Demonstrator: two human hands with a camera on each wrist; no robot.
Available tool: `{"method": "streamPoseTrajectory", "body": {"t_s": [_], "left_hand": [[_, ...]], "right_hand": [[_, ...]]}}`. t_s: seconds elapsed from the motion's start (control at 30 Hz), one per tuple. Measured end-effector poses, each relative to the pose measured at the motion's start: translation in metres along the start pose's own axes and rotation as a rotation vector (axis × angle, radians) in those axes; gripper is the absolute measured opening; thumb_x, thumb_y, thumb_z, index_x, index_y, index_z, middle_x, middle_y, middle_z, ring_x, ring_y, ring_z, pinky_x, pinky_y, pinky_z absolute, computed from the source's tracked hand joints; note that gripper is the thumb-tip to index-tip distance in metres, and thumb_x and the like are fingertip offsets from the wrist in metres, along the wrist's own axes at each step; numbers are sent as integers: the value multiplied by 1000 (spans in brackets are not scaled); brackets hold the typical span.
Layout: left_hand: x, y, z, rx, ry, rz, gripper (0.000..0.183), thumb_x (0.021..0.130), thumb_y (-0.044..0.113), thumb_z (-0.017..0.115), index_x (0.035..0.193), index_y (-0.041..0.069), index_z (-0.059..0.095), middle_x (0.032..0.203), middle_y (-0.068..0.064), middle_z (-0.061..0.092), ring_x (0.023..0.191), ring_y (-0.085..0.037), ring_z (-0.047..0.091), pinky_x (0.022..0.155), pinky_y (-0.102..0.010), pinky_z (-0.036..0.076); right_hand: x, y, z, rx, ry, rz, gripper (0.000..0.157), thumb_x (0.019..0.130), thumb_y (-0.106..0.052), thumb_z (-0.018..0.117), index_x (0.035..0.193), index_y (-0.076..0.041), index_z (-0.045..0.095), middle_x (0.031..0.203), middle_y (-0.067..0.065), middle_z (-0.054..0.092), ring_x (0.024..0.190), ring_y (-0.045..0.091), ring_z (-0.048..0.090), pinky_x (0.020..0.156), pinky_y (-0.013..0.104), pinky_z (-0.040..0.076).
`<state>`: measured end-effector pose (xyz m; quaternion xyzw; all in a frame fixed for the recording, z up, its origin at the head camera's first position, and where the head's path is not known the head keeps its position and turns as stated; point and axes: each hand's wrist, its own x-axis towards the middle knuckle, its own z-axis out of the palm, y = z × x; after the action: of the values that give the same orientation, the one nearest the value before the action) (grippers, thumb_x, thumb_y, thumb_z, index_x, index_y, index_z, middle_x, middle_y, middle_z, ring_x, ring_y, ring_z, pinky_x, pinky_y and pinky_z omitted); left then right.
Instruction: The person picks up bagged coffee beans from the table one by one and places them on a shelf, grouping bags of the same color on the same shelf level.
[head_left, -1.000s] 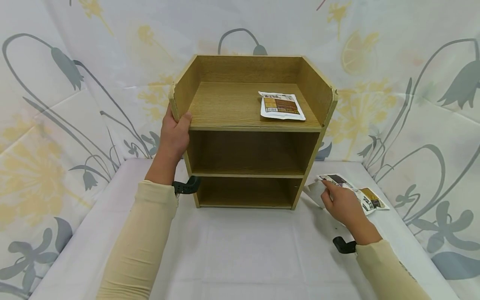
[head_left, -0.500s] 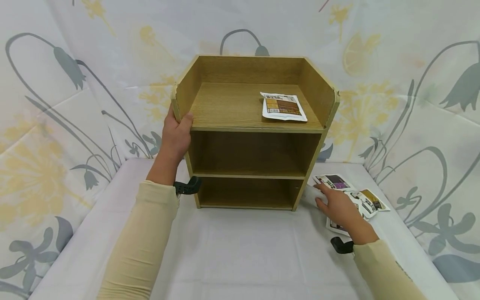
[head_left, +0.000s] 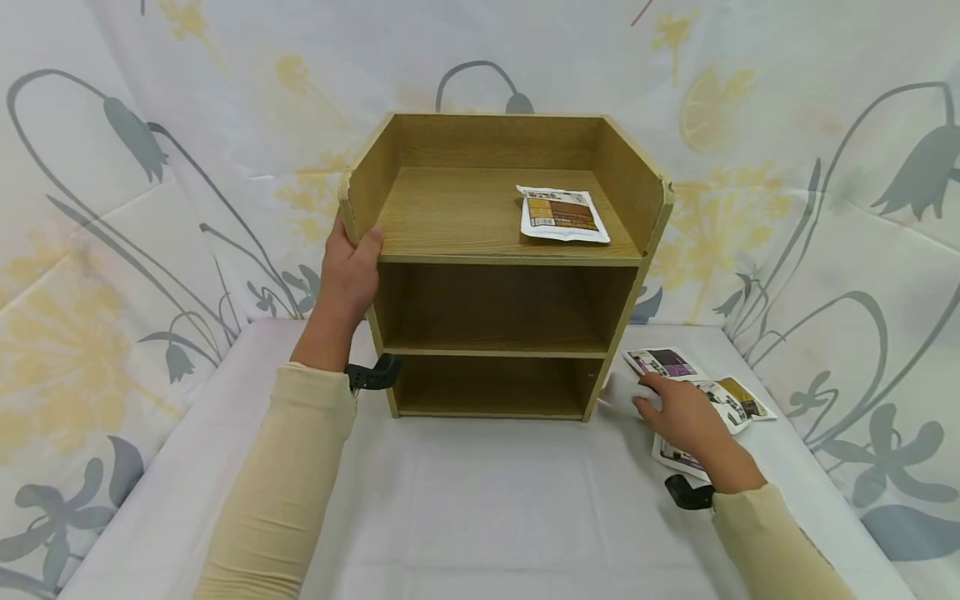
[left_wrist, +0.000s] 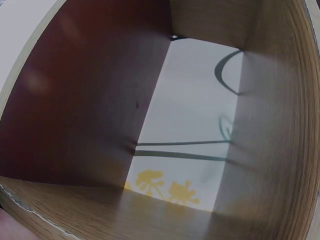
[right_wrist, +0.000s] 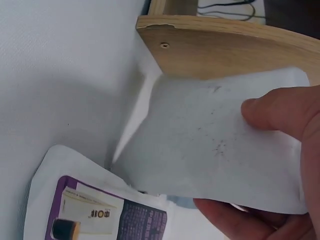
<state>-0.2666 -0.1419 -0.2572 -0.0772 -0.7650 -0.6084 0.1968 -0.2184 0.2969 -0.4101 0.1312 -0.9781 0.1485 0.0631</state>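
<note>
My left hand [head_left: 351, 271] grips the left side panel of a small wooden shelf unit [head_left: 495, 350]. Its thumb lies over the panel by the upper board. In my right hand [head_left: 690, 417] is a flat white pouch [right_wrist: 215, 140], pinched between thumb and fingers. The pouch's plain back shows in the right wrist view, with small dark specks on it. It is held beside the shelf's lower right side. A white pouch with a brown label [head_left: 564, 214] lies on the top board, toward the right.
Several more white pouches lie on the white cloth right of the shelf, one with a purple label [head_left: 666, 363], one with a yellow-brown label [head_left: 738, 396]. The shelf's two lower compartments hold nothing. A flower-printed cloth [head_left: 150, 250] hangs behind and at both sides.
The held pouch has tilted and shifted slightly left, toward the shelf's side, uncovering the purple-labelled pouch and another pouch below. My left hand keeps its grip on the panel.
</note>
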Motion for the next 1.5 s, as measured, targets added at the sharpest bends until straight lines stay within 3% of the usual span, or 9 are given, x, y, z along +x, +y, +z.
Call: {"method": "streamPoseTrajectory", "body": {"t_s": [0.1,0.23,0.33,0.5,0.57,0.7,0.83,1.03,1.5], "left_hand": [[0,1,0,-1,-4,13,49,101,26,43,148,17,31,140,-17,44,127,-29,43,110,-47,32],[0,1,-1,-2,-12,20,51,102,26,42,150,18,28,143,-16,42,130,-29,41,111,-48,31],[1,0,-2,-2,-16,16,52,102,27,42,151,19,27,144,-15,41,132,-29,41,111,-48,30],[3,-1,-2,1,-2,8,50,101,26,43,150,21,30,143,-14,43,129,-28,42,110,-48,32],[3,-2,-2,3,1,5,50,101,26,43,149,21,30,142,-14,43,129,-28,43,110,-48,32],[3,-2,-2,0,-9,2,51,102,26,42,150,22,28,143,-15,42,131,-29,41,110,-49,31],[2,-1,-2,-7,-20,10,52,102,27,41,151,22,26,145,-15,40,133,-29,40,111,-50,30],[1,-1,-1,-19,-24,11,51,102,27,41,151,22,26,145,-15,41,132,-30,40,110,-51,31],[1,-2,0,-33,-20,5,53,102,26,41,152,25,26,146,-13,40,133,-28,40,111,-50,30]], "right_hand": [[-4,0,-4,-13,35,-11,37,92,-22,59,122,1,58,92,25,69,81,39,66,75,55,50],[-8,-1,-10,-26,78,-39,37,94,-20,57,124,0,56,66,14,63,60,26,58,65,51,49],[-9,0,-13,-29,96,-63,38,95,-19,57,128,0,56,59,8,57,56,19,51,62,47,47],[-12,-3,-20,-10,119,-93,37,94,-15,58,128,-1,58,85,18,70,62,18,54,62,40,46],[-13,-7,-24,2,122,-94,36,94,-15,59,127,-1,59,100,23,70,63,18,55,61,38,45],[-17,-15,-33,19,117,-85,36,94,-14,59,127,-1,59,112,26,67,64,18,56,59,35,44],[-22,-21,-42,23,123,-79,37,94,-14,60,128,0,58,111,27,67,67,20,59,58,35,45],[-31,-31,-54,0,198,-87,32,91,-12,60,122,-2,62,103,25,70,66,23,59,56,34,42],[-43,-46,-74,-20,363,-178,24,83,-10,60,106,-8,69,87,16,73,60,19,57,52,33,42]]}}
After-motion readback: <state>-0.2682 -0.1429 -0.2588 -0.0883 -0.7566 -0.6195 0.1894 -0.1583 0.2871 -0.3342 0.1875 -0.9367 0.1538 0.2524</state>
